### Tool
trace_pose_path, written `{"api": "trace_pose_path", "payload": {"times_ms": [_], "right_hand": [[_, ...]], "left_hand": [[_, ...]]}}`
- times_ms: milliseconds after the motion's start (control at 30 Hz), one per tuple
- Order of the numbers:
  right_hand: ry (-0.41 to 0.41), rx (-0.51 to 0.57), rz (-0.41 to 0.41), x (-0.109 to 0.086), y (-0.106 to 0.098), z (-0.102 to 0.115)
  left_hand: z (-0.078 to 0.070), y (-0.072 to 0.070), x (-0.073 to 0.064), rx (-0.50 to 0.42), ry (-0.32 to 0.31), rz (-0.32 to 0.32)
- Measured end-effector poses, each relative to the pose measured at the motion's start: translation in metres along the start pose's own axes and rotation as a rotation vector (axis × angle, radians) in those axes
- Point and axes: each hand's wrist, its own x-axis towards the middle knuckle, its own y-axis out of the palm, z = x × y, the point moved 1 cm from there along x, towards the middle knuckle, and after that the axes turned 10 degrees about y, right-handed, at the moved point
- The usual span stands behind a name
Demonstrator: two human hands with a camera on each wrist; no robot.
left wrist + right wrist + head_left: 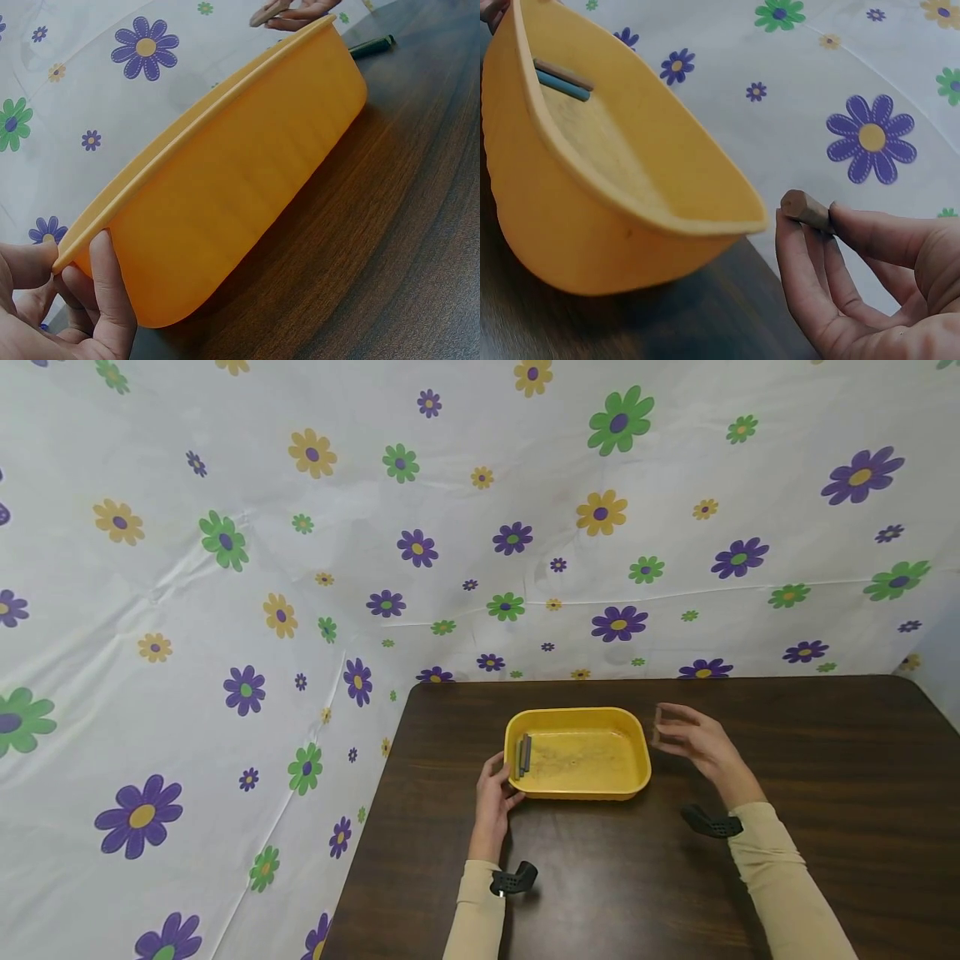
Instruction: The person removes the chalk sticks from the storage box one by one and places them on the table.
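A yellow plastic tray (577, 793) stands on the table. My left hand (492, 802) grips its near left corner, thumb over the rim and fingers under it, as the left wrist view (90, 300) shows. Just off the tray's right end, my right hand (701, 743) pinches a brown, many-sided crayon-like stick (806, 210) between thumb and fingertips, raised above the table. Inside the tray, two similar sticks lie side by side against the left wall: one brown (564, 73) and one blue-green (562, 86).
The dark wood-grain table (600, 877) reaches to a white flowered sheet (487, 485) behind and at the left. Each wrist wears a black band (513, 881). A dark green-black thing (373, 46) shows past the tray's far end; its kind I cannot tell.
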Motion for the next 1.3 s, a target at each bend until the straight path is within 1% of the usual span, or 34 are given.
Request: {"api": "trace_pose_path", "payload": {"times_ms": [133,333,533,900,1100,1300], "right_hand": [[0.002,0.012,-0.003,-0.003,-0.008,0.0],[0.014,-0.068,-0.043,-0.01,-0.022,0.0],[0.008,-0.086,-0.058,-0.017,-0.035,-0.001],[-0.042,0.006,-0.019,-0.027,-0.06,-0.001],[-0.043,0.032,-0.042,-0.032,-0.072,-0.002],[-0.041,0.022,-0.055,-0.035,-0.081,-0.005]], "left_hand": [[0.0,0.0,0.001,-0.001,-0.002,-0.002],[-0.003,0.0,0.001,0.003,-0.014,0.002],[-0.005,0.0,0.0,0.004,-0.011,0.001],[-0.003,-0.002,-0.001,0.007,-0.015,0.009],[-0.002,-0.002,-0.001,0.012,-0.011,0.006],[-0.002,-0.002,-0.001,0.007,-0.009,0.01]]}}
